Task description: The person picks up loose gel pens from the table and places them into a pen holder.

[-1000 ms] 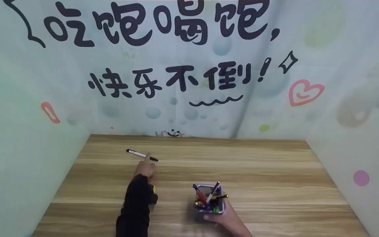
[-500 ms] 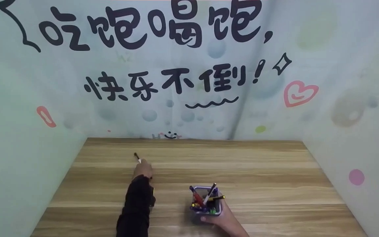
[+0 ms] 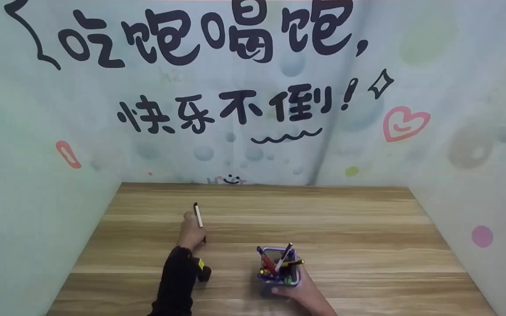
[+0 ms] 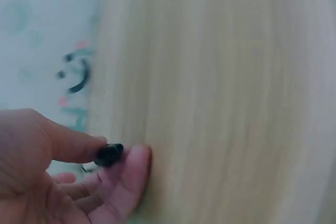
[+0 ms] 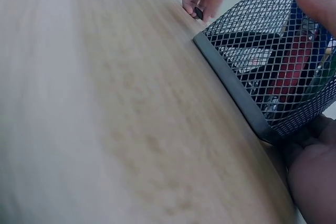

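My left hand (image 3: 192, 231), over the left middle of the table, pinches a white pen (image 3: 198, 215) with black ends. In the left wrist view the pen's black end (image 4: 109, 154) shows between thumb and fingertips. My right hand (image 3: 302, 289) holds a dark mesh pen holder (image 3: 267, 289) at its near right side, with the thumb across the front. Several pens stand in the holder, among them a red pen (image 3: 268, 261), a white one (image 3: 284, 256) and a yellow-and-black one (image 3: 292, 263). Through the mesh (image 5: 231, 80) in the right wrist view their barrels show.
The wooden table (image 3: 345, 219) runs back to a printed cloth wall (image 3: 235, 158) with black lettering, and pale walls close both sides. A small black device (image 3: 204, 273) sits at my left wrist beside the dark sleeve (image 3: 176, 281).
The pen lay on the table under my left fingers; now my left hand has picked it up, turned it nearly lengthwise and drawn back slightly. The right hand keeps its hold on the pen holder.
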`<state>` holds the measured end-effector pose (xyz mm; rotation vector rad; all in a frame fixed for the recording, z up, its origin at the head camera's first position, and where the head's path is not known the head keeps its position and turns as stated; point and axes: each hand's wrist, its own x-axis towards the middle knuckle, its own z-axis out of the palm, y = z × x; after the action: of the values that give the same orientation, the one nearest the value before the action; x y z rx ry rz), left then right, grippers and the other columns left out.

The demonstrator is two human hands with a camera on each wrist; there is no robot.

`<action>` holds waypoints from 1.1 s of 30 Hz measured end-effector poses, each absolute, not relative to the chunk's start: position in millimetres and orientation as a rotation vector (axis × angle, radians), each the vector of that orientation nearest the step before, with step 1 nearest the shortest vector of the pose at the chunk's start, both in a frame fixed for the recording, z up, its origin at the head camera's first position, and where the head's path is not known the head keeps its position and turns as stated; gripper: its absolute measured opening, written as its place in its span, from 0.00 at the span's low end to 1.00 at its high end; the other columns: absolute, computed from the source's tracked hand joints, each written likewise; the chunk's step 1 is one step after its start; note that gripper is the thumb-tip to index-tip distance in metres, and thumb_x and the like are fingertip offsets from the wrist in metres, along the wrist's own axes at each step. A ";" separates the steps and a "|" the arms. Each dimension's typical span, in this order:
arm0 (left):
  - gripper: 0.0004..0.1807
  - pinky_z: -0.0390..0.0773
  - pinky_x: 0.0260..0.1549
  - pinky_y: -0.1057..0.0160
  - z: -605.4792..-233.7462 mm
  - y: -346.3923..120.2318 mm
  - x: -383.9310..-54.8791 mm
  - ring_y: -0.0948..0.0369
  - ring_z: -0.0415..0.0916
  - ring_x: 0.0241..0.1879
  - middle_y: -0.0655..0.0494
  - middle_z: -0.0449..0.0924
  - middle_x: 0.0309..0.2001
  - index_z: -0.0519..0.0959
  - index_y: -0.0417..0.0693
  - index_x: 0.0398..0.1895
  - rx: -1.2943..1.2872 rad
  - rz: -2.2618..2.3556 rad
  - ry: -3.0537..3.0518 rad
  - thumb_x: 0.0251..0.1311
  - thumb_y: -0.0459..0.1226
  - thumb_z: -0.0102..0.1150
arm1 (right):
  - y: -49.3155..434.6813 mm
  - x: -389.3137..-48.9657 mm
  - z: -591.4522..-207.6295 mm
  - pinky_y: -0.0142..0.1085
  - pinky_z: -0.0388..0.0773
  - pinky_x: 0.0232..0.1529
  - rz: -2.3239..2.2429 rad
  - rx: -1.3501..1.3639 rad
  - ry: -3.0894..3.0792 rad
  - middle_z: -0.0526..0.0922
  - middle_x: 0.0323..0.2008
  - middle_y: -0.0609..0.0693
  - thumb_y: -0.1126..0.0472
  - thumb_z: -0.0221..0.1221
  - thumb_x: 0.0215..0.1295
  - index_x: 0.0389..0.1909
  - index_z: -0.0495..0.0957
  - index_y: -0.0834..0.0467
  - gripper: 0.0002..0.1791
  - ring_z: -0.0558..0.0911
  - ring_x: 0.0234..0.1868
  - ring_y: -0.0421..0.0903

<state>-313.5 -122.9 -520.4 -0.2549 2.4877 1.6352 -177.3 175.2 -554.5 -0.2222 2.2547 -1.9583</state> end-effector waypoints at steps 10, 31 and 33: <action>0.07 0.76 0.48 0.62 -555.4 -145.2 -264.2 0.59 0.77 0.42 0.51 0.77 0.38 0.64 0.37 0.45 -0.132 2.717 1.339 0.66 0.28 0.43 | 177.5 -178.1 -556.1 0.52 0.55 0.66 -1.975 -0.197 2.244 0.65 0.63 0.67 0.64 0.70 0.42 0.67 0.49 0.66 0.53 0.66 0.64 0.60; 0.14 0.80 0.40 0.65 -448.3 -47.6 -174.8 0.63 0.80 0.39 0.38 0.81 0.42 0.72 0.29 0.47 0.234 2.437 2.165 0.61 0.32 0.53 | 173.1 -177.3 -554.6 0.41 0.59 0.64 -1.967 -0.224 2.269 0.68 0.60 0.65 0.64 0.70 0.42 0.66 0.51 0.66 0.50 0.69 0.61 0.57; 0.14 0.79 0.41 0.65 -440.2 -39.2 -165.4 0.61 0.80 0.39 0.41 0.81 0.42 0.75 0.34 0.46 0.337 2.357 2.268 0.60 0.34 0.55 | 174.0 -176.5 -554.3 0.34 0.61 0.62 -1.991 -0.238 2.251 0.69 0.59 0.65 0.65 0.70 0.42 0.65 0.52 0.66 0.50 0.70 0.61 0.55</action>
<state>-165.4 -39.2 -440.2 0.3374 2.2681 2.3571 -176.5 174.0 -554.3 -0.2382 2.2506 -1.9905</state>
